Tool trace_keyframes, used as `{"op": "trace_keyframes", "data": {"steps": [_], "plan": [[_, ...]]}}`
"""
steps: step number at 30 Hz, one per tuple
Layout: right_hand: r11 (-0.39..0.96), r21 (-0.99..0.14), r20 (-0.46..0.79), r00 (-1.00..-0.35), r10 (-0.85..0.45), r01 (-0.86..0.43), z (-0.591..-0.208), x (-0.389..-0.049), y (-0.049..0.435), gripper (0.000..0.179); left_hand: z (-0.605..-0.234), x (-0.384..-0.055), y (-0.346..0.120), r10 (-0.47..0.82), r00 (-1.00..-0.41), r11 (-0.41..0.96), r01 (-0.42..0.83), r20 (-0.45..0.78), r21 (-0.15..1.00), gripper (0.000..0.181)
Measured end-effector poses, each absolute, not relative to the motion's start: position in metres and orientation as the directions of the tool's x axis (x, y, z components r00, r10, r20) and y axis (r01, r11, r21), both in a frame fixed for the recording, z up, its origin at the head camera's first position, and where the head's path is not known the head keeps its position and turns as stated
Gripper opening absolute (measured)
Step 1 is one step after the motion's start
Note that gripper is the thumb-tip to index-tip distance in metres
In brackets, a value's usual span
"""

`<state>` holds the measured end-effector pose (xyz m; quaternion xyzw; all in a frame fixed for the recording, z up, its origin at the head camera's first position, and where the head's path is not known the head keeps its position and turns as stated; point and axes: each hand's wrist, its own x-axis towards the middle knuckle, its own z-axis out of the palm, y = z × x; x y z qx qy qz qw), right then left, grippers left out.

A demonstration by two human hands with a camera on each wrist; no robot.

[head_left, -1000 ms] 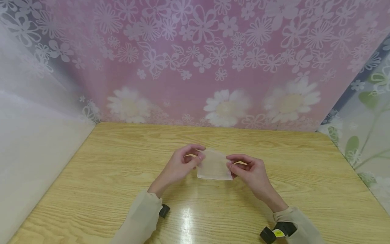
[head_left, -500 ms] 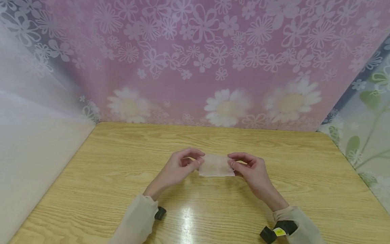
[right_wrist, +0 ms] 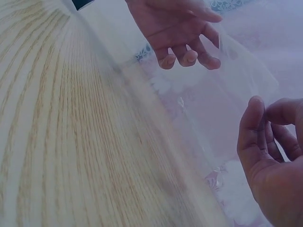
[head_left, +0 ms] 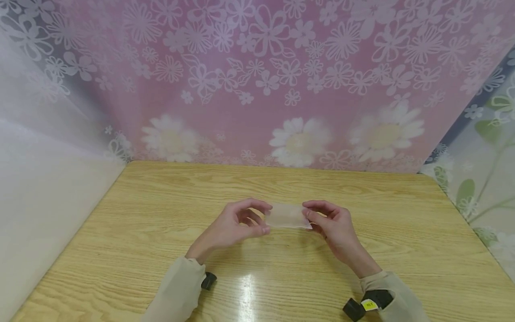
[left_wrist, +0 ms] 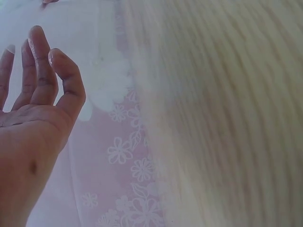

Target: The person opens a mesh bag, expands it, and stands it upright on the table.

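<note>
A small translucent plastic sheet [head_left: 287, 217], thin and nearly rectangular, is held up over the table between both hands. My right hand [head_left: 331, 223] pinches its right edge between thumb and fingers. At the left edge, my left hand [head_left: 241, 223] has its thumb spread away from the index finger, and its fingertips are right at the sheet. In the right wrist view the sheet [right_wrist: 246, 66] spans from the loosely bent left fingers to the right hand's pinch. The left wrist view shows the left hand with relaxed, parted fingers.
The wood-grain table [head_left: 161, 201] lies under both hands. A pink flowered curtain [head_left: 225, 103] hangs along the back edge, with a white sheet [head_left: 52, 179] at the left and a leafy curtain [head_left: 491, 156] at the right. Black wrist cameras [head_left: 354, 308] sit at the cuffs.
The plastic sheet has tilted and looks shorter from front to back. My left thumb has moved down, away from the index finger. My right hand has hardly moved.
</note>
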<state>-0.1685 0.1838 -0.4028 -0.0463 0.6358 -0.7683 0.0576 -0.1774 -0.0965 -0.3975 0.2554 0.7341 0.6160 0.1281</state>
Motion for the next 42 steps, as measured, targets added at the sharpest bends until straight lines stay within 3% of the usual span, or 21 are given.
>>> {"op": "trace_keyframes", "data": {"steps": [9, 18, 28, 34, 42], "plan": [[-0.211, -0.977, 0.049, -0.979, -0.198, -0.007, -0.405, -0.168, 0.186, 0.018, -0.401, -0.177, -0.093, 0.459, -0.886, 0.137, 0.142, 0.065, 0.98, 0.022], [-0.219, -0.921, 0.383, -0.846, -0.371, -0.321, -0.409, -0.166, 0.195, 0.029, -0.403, -0.178, -0.09, 0.398, -0.908, 0.101, 0.185, 0.131, 0.977, 0.021], [-0.024, -0.907, 0.409, -0.866, -0.288, -0.421, -0.41, -0.168, 0.19, 0.015, -0.402, -0.178, -0.088, 0.354, -0.907, 0.172, 0.303, 0.228, 0.937, 0.013], [-0.031, -0.911, 0.405, -0.878, -0.256, -0.411, -0.408, -0.167, 0.187, 0.012, -0.399, -0.177, -0.086, 0.335, -0.885, 0.225, 0.409, 0.324, 0.884, 0.013], [-0.002, -0.906, 0.414, -0.883, -0.22, -0.424, -0.405, -0.165, 0.185, 0.015, -0.397, -0.177, -0.083, 0.323, -0.868, 0.212, 0.455, 0.377, 0.865, 0.009]]}}
